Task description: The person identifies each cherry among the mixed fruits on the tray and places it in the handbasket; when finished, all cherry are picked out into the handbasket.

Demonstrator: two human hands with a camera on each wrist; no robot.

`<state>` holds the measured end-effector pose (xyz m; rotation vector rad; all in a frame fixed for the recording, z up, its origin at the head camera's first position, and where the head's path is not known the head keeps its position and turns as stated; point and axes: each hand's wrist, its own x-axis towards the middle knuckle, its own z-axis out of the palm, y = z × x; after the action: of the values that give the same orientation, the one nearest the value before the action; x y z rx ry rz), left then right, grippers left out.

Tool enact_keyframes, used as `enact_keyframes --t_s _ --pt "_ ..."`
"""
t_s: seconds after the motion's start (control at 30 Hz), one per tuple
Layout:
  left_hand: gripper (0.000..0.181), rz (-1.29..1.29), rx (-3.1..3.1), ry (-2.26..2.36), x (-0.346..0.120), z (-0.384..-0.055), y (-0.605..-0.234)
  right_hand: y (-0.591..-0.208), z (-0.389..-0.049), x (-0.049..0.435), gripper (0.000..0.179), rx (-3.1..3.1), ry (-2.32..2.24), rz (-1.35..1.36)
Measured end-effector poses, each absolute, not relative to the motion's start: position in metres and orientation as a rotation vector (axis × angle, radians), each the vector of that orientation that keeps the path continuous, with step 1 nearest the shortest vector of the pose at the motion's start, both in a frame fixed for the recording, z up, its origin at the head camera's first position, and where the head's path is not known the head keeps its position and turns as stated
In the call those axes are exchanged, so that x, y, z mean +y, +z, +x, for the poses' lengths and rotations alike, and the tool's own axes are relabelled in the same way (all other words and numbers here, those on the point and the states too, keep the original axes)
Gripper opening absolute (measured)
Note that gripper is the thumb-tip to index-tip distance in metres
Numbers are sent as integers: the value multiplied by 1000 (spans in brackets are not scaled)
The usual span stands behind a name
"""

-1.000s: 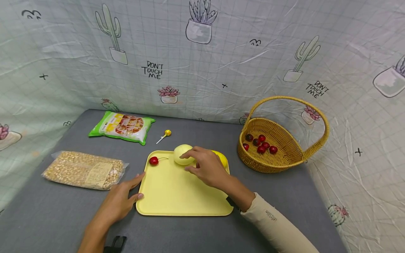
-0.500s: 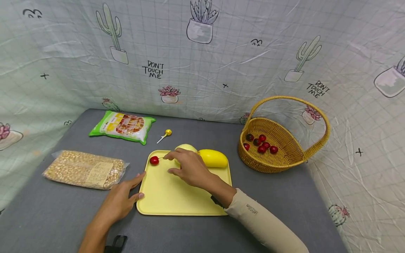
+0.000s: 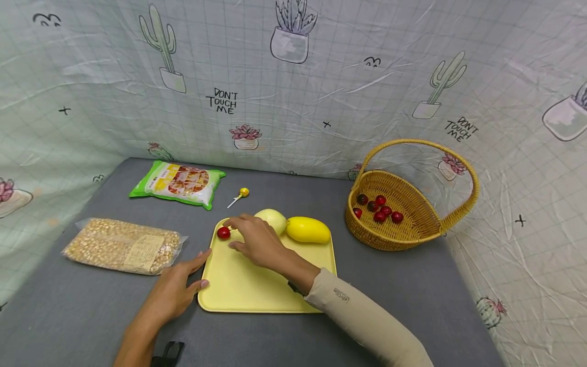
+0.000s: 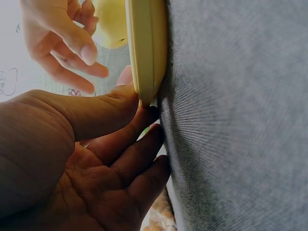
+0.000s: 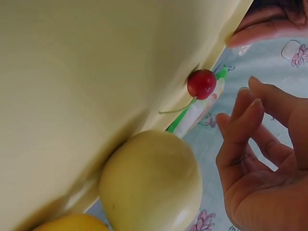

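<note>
A light yellow tray lies on the table. My left hand rests against its left side; in the left wrist view, the thumb touches the rim. On the tray's far left corner sits a red cherry, its green stem plain in the right wrist view. My right hand hovers just right of the cherry, its fingers bent and apart from the thumb, holding nothing. It partly covers a pale yellow-green round fruit. Right of that lies a yellow oblong fruit.
A wicker basket with several cherries stands at the right. Behind the tray is a yellow-wrapped lollipop. Toward the left lie a green-and-white food packet and a clear bag of yellowish kernels. A patterned cloth hangs behind.
My right hand has moved left across the tray, from the round fruit toward the cherry, uncovering the yellow oblong fruit. The left hand has stayed at the tray's side.
</note>
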<state>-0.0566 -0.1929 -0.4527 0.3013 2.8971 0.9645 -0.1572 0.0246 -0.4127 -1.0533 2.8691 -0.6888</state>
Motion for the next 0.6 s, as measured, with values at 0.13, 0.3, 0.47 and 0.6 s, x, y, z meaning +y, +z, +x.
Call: enact_keyframes --t_s 0.13,0.3,0.47,0.6 --pt "74 298 2896 970 -193 -57 -453 -415 -160 15 50 2870 -630 -1039" --pt "74 300 2898 974 -194 -56 -453 -418 -162 5 50 2883 -545 -1021" --pt "73 307 2903 974 -194 -56 -453 -423 -165 -2 47 2906 -470 -1034" --pt "73 306 2903 968 -193 -56 -454 -427 -167 -6 43 2921 -435 -1047"
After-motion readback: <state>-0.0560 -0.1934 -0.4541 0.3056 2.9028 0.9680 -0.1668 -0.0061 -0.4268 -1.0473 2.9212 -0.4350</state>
